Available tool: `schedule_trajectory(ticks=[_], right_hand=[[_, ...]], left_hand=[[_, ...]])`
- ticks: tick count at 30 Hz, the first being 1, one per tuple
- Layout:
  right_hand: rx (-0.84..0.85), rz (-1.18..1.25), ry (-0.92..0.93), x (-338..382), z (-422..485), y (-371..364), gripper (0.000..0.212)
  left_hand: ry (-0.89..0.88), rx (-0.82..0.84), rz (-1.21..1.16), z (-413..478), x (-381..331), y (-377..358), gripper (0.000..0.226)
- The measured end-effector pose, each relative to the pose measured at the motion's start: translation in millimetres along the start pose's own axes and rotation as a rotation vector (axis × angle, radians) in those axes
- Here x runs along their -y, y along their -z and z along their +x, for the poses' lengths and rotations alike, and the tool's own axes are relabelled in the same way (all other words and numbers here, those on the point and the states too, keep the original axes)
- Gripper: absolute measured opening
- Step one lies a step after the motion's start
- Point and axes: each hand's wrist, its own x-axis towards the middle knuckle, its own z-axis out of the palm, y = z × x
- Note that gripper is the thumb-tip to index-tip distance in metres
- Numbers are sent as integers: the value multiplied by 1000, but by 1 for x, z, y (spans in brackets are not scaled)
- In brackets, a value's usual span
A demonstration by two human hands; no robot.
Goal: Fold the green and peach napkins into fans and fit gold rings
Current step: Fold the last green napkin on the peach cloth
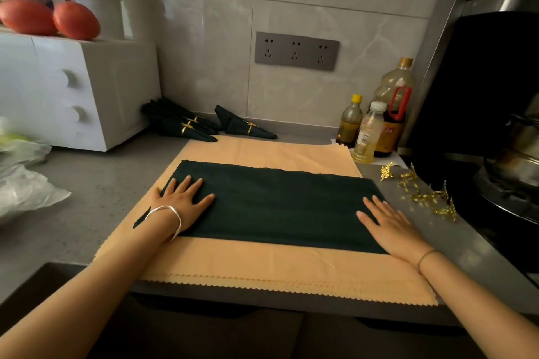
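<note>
green napkin pressed flat under both hands, pleating not yet begun

a few green fans, each already ringed in gold, lay at the back edge of the counter by the wall. one more green napkin lay as a flat band across the peach napkins stacked at the counter's front edge. the left hand pressed its left end and the right hand its right end, fingers straight and spread, grasping nothing. it showed no pleats, so this piece seemed at an early step. loose gold rings waited at the counter's right edge. the peach stack lay unfolded, so most of the work looked left.
</note>
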Motion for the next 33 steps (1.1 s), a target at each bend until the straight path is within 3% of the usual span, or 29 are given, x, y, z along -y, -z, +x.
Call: schedule_trajectory(ticks=[3, 6, 11, 15, 24, 28, 33], right_hand=[[-29, 2, -9, 11, 8, 5, 62], [-65, 161, 122, 46, 17, 17, 60], [94, 267, 349, 132, 55, 25, 55], [168, 242, 371, 191, 96, 18, 66], [121, -63, 327, 247, 150, 7, 66], [187, 71, 405, 279, 145, 2, 59], [117, 278, 567, 317, 132, -6, 55]], left_hand=[[15, -13, 6, -1, -1, 0, 65], [20, -22, -13, -1, -1, 0, 68], [28, -58, -52, 0, 0, -1, 73], [28, -71, -69, 1, 1, -2, 76], [31, -86, -95, 4, 2, -6, 75], [44, -87, -105, 4, 2, -7, 79], [58, -128, -123, 5, 0, -7, 86]])
